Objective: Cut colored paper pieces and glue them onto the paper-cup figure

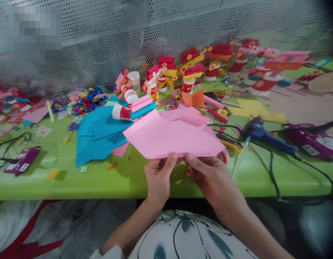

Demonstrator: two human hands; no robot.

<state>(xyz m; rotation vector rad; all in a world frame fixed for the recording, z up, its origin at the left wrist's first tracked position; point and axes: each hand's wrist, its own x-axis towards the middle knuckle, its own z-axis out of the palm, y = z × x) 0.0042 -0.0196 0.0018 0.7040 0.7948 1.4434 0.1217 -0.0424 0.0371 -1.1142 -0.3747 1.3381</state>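
Note:
A sheet of pink paper (174, 138) is held up over the front of the green table. Along its near edge, my left hand (159, 180) pinches it with the thumb on top. My right hand (209, 176) grips the same edge just to the right, thumb on top and fingers underneath. The near edge looks folded or doubled. Behind it lies more pink paper, partly covered. Blue paper sheets (101, 135) rest to the left, and a red and white paper cup (121, 112) lies on its side there, beside pink and blue paper rolls (142, 107).
A blue glue gun (269, 136) with its cable lies at the right, near a purple power strip (312, 142). Another purple power strip (22, 160) is at the left. Several paper-cup models (188, 84) stand at the back before a perforated metal screen (101, 43). Yellow paper (252, 109) lies behind the glue gun.

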